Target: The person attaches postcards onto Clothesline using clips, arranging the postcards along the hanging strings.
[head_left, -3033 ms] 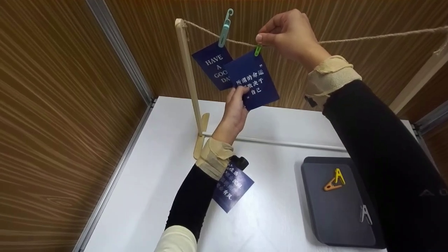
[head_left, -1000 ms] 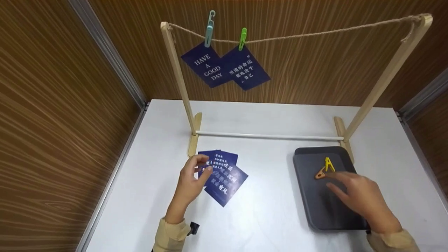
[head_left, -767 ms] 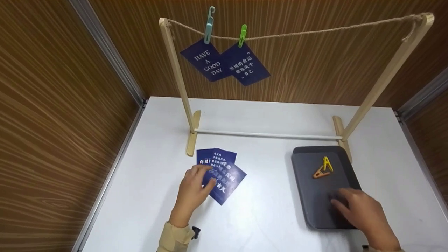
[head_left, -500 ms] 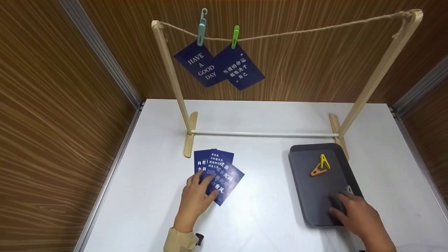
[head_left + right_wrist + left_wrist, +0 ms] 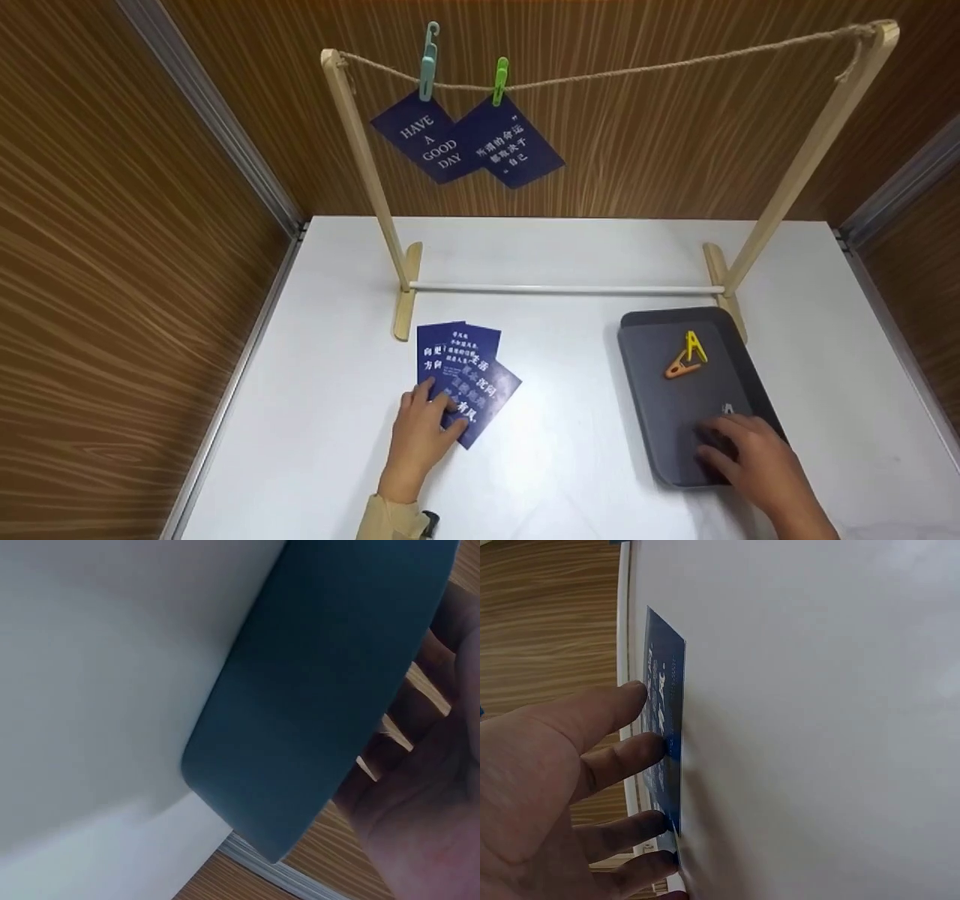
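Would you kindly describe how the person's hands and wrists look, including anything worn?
The left hand and right hand are gloveless. A beige cuff with a small black fitting beside it shows at the left one's wrist; no cuff shows at the right's.

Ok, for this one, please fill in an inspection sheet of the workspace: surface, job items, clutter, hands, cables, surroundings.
Surface: white table, bearing a wooden stand and dark tray.
Job items: teal peg and green peg on the rope, one hung card under teal, another card under green; loose cards overlapping on the table; yellow peg, orange peg and partly hidden silver peg in the tray.
Clutter: nothing seen.
Hands: left hand at the loose cards, fingers spread; right hand at the tray, near the silver peg, grip unclear.
Cables: nothing seen.
Surroundings: wood-grain panels, metal rails.
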The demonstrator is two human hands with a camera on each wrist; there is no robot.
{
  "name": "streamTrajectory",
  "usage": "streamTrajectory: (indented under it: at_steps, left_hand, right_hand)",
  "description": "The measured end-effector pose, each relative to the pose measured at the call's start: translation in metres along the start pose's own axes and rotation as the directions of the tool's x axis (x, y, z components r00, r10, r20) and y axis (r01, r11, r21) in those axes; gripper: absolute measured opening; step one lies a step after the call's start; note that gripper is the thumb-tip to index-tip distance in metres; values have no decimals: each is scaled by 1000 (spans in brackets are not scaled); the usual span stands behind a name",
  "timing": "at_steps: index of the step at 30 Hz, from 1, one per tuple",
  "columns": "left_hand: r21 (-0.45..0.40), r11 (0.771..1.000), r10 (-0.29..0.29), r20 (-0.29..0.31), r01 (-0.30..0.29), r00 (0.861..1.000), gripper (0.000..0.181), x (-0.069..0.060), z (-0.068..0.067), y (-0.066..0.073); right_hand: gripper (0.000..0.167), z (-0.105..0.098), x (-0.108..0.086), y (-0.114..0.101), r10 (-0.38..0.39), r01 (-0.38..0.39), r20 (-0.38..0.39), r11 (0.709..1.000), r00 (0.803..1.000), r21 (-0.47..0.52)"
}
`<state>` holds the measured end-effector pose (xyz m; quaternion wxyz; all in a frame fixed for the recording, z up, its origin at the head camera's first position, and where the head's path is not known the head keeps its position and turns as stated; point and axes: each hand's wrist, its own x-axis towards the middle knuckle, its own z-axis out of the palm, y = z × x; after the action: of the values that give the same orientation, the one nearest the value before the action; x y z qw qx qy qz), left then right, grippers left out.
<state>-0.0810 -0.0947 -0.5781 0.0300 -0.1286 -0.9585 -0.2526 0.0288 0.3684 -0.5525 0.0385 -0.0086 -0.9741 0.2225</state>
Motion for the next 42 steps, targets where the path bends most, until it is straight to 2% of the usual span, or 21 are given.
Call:
streamTrajectory:
  at_steps: [3,6,10,16,21,29,33,36,38,40,42]
  left_hand:
    - [-7,1000,-17,17,17,1000,31,3,0,2]
    - [21,1000,-10,24,9,1000,32,7,-1,2]
    - [60,998,8,-4,-8,1000,33,11,-3,1]
    - [16,1000,-1,0,1,1000,54,12,-5,-1]
    - [-19,999,-28,-5,28,1000,73,12,-4,-3]
    - [-79,994,-77,-12,76,997,83,9,-5,-5]
    - [-90,992,-91,15,92,996,86,11,-6,-5]
    - [-96,990,-100,19,101,995,86,12,-7,-5]
    - [-106,988,-107,24,109,994,85,12,-8,-5]
    - [-115,987,-113,33,116,993,83,13,-9,-5]
    - [-125,984,-121,49,127,991,81,14,-11,-4]
  right_hand:
    - [38,0,-1,3,44,-45,-11,999,999,-13]
    - [51,-1,-1,7,126,-123,76,992,989,-39]
    - [67,-2,0,10,187,-175,185,982,965,-76]
    - [67,0,0,9,239,-225,168,970,956,-97]
    - [64,0,0,9,248,-238,169,968,954,-81]
    - [50,6,-2,9,231,-226,192,973,954,-48]
    - [54,8,-3,10,232,-227,197,973,953,-49]
    - [67,9,-3,10,211,-207,169,978,963,-37]
    - [71,10,-4,9,191,-190,124,982,974,-19]
    - [68,11,-6,9,159,-159,50,987,986,10]
    - [58,11,-8,8,124,-122,-38,992,992,34]
